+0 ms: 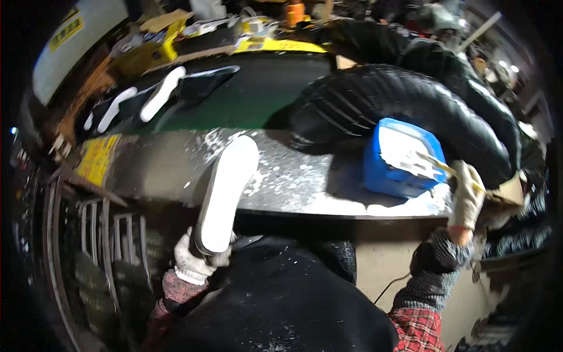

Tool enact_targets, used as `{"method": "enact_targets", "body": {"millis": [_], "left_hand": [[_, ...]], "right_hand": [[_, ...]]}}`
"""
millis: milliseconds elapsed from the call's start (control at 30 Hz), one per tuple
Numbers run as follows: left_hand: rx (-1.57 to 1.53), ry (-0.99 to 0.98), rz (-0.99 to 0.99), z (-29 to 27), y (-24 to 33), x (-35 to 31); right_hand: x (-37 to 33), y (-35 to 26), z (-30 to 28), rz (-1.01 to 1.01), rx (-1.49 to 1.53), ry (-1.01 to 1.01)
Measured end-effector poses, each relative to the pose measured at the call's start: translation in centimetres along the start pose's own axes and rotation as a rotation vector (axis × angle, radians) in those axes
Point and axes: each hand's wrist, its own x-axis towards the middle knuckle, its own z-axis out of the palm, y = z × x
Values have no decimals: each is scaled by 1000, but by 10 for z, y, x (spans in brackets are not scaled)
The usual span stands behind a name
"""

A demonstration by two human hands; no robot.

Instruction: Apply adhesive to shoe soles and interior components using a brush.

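My left hand (192, 261), in a whitish glove, is closed round the heel end of a shoe (227, 190) held sole up. The sole's face is white, with a dark edge showing near the heel; its toe points away over the bench. In a similar glove, my right hand (467, 196) grips the handle of a brush (447, 168). The brush head reaches into a blue tub (392, 183) at the bench's right. White paste (402, 149) lies inside the tub and coats part of its inner wall.
White splashes mark the metal bench (158, 167). Behind it runs a dark green belt (258, 91) carrying several white-soled pieces (163, 94). Large black ribbed ducts (404, 88) curve behind the tub. A yellow bin (170, 44) stands at the far left, a metal rack (105, 234) at the near left.
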Motion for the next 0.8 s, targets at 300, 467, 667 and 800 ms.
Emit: {"method": "enact_targets", "body": {"millis": [300, 467, 667, 800], "left_hand": [[-291, -312, -399, -61, 7, 8], [-362, -371, -586, -88, 7, 22], [-352, -406, -553, -91, 12, 25], [-169, -270, -482, -64, 28, 24]], "right_hand": [[-129, -57, 202, -359, 165, -931], [-110, -18, 275, -15, 343, -754], [-146, -10, 217, -501, 73, -1211], [-110, -61, 267, 1, 271, -810]]}}
